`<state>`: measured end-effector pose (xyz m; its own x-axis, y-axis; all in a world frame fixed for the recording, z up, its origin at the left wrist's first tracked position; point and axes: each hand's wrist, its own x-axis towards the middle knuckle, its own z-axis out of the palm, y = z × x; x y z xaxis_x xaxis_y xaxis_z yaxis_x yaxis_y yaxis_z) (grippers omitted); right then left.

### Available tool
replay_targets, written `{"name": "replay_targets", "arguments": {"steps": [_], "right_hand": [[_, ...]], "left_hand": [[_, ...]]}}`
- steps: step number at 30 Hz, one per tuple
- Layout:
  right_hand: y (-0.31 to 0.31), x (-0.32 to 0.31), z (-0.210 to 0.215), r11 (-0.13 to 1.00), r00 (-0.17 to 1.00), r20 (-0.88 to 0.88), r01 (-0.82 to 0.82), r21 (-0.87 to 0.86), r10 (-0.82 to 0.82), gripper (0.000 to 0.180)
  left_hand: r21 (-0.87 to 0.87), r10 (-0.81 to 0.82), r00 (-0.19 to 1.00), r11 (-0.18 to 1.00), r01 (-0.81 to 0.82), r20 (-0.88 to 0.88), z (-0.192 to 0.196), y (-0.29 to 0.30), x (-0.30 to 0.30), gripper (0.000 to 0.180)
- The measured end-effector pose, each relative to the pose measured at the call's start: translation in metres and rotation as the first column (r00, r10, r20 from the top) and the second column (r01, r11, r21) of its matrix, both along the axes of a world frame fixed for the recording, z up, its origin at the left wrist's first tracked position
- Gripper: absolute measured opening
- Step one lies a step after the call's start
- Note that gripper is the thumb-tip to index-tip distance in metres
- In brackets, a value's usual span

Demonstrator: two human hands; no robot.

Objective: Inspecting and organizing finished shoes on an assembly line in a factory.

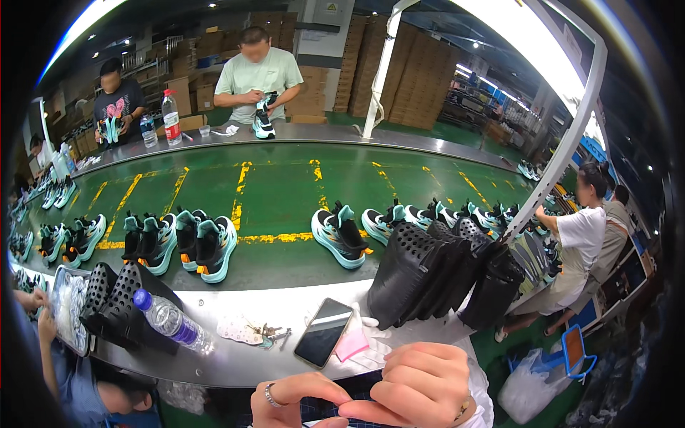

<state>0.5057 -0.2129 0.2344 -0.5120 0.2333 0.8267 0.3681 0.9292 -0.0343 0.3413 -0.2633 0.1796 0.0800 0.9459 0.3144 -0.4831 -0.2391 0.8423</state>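
while a broad green belt point(278, 191) carries black-and-mint shoes point(339, 239), the steel counter point(250, 367) before it holds black perforated shells point(407, 271) and a purple-capped bottle point(173, 321). below the counter's near edge, the person's right hand point(421, 385) and left hand point(296, 394) meet, their fingers bent and touching at the tips; whether anything small is clamped there cannot be told. nearest them, just beyond on the counter, lie a dark phone point(325, 333) and, beside it, a pink cloth point(352, 345). the step in hand seems to be fine fingertip work, and the next move would call for a light, steady pinch. the lower edge cuts off the left thumb; crossing fingers hide the gap between.
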Motion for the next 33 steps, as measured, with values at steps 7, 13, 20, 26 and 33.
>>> {"name": "replay_targets", "arguments": {"steps": [7, 13, 20, 26, 33], "right_hand": [[-0.003, 0.007, 0.007, 0.996, 0.999, -0.006, 0.039, 0.080, -0.038, 0.028], [-0.002, 0.013, 0.003, 0.984, 0.995, 0.036, 0.082, 0.157, -0.089, 0.029], [-0.005, 0.020, 0.006, 0.970, 0.988, 0.098, 0.093, 0.224, -0.117, 0.025], [0.001, 0.026, 0.002, 0.953, 0.992, 0.093, 0.059, 0.297, -0.091, 0.023], [0.009, 0.036, 0.010, 0.990, 0.994, 0.111, -0.029, 0.138, 0.014, 0.027]], "left_hand": [[0.010, -0.075, 0.997, 0.997, 0.075, -0.005, 0.008, -0.003, 0.005, 0.025], [-0.029, -0.071, 0.997, 0.997, 0.071, -0.009, 0.011, -0.003, 0.010, 0.024], [-0.093, -0.102, 0.995, 0.990, 0.103, 0.008, 0.012, -0.004, 0.015, 0.023], [-0.117, -0.105, 0.994, 0.988, 0.105, 0.007, 0.015, -0.002, 0.022, 0.022], [-0.200, 0.008, 0.999, 0.980, -0.001, 0.035, 0.013, -0.001, 0.039, 0.023]]}}
